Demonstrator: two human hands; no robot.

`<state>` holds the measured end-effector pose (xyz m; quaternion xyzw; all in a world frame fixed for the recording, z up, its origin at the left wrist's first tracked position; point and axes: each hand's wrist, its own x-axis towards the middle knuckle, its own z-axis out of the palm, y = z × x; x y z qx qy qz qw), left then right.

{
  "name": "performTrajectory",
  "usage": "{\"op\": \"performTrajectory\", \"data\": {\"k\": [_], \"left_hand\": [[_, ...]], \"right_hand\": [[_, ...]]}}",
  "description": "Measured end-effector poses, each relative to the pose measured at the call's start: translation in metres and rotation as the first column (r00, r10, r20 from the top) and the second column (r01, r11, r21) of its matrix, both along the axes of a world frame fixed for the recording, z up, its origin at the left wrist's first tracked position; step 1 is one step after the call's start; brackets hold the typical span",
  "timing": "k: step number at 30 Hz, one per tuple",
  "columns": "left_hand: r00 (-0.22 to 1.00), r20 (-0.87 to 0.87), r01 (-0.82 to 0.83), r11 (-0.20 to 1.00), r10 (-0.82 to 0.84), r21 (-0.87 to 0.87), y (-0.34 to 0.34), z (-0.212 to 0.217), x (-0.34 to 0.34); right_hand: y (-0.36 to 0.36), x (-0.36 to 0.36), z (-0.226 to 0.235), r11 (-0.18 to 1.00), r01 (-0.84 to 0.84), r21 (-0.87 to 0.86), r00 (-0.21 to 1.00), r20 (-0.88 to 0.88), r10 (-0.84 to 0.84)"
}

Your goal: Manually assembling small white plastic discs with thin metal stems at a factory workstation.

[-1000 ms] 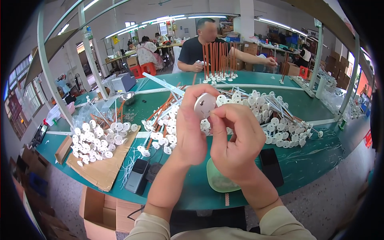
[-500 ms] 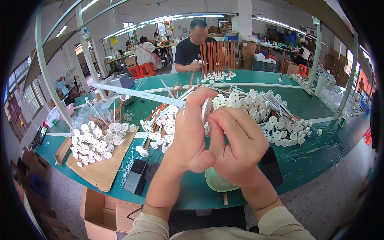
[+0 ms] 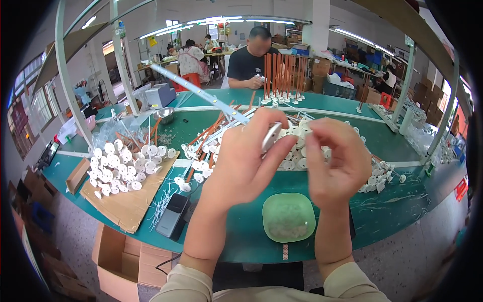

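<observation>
My left hand (image 3: 241,163) is closed around a narrow white LED strip (image 3: 201,95), which slants up to the far left. At its near end is a white round disc (image 3: 272,137) with small holes, standing edge-on between thumb and fingers. My right hand (image 3: 342,163) hovers just right of the disc, apart from it. Its thumb and forefinger are drawn together, tips slightly blurred; whatever they may hold is too small to make out. Below the hands sits a light green bowl (image 3: 266,216) with whitish translucent small pieces inside.
Left lies a pile of white discs (image 3: 118,168) on cardboard (image 3: 113,214). More disc-ended strips (image 3: 201,166) heap behind my hands. A grey box-shaped device (image 3: 173,216) stands near the front edge. Across the table a person (image 3: 251,68) works beside upright brown strips (image 3: 284,75). Posts frame both sides.
My right hand has left the disc and moved right. My left hand has tilted the strip's far end higher. The green bowl now shows fully.
</observation>
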<state>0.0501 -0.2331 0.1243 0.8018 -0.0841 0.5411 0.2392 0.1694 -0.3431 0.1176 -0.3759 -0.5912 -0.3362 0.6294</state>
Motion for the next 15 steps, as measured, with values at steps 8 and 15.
{"op": "performTrajectory", "data": {"k": [8, 15], "left_hand": [[0.998, -0.061, -0.021, 0.999, 0.024, 0.048, 0.002, -0.001, -0.009], [0.998, -0.057, -0.002, 1.0, 0.003, 0.015, -0.007, 0.001, 0.001]], "right_hand": [[0.009, -0.005, 0.001, 0.997, -0.059, 0.054, 0.998, -0.017, 0.06], [-0.005, 0.0, 0.001, 0.997, 0.07, -0.036, 0.996, 0.058, -0.067]]}}
